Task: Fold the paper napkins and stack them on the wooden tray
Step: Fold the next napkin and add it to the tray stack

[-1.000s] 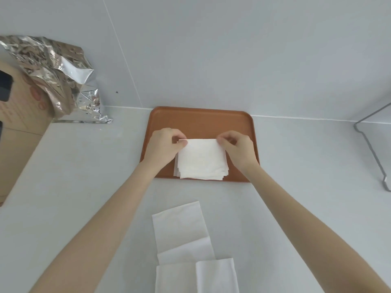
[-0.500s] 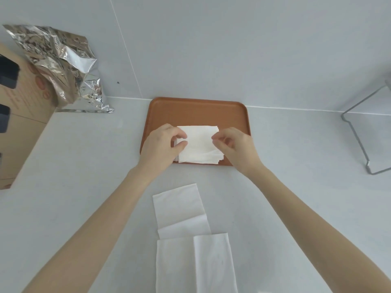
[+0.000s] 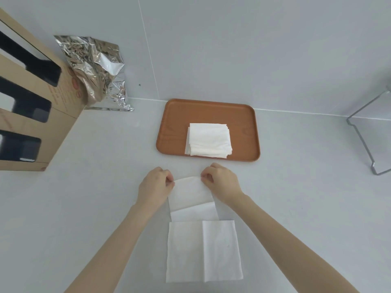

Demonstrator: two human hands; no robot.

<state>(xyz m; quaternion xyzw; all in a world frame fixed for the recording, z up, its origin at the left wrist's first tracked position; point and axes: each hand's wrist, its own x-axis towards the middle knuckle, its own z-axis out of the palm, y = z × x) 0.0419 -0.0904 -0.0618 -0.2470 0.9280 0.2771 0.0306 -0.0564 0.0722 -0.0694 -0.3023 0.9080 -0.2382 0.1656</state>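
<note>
A brown wooden tray [image 3: 175, 127] lies against the back wall with a stack of folded white napkins [image 3: 208, 140] on its right half. In front of the tray a long white napkin [image 3: 191, 194] lies on the counter. My left hand [image 3: 155, 187] pinches its far left corner and my right hand [image 3: 222, 181] pinches its far right corner, with the far edge lifted slightly. Nearer to me a larger unfolded napkin [image 3: 204, 251] lies flat, overlapping the near end of the long one.
A cardboard box [image 3: 31, 115] with dark cut-outs stands at the left, with a crumpled silver foil bag [image 3: 97, 70] behind it. A grey wire rack [image 3: 368, 144] sits at the right edge. The counter is white, the wall close behind the tray.
Both hands left the stack on the tray and drew back toward me. They now pinch the far corners of the long napkin on the counter. The camera view shifted.
</note>
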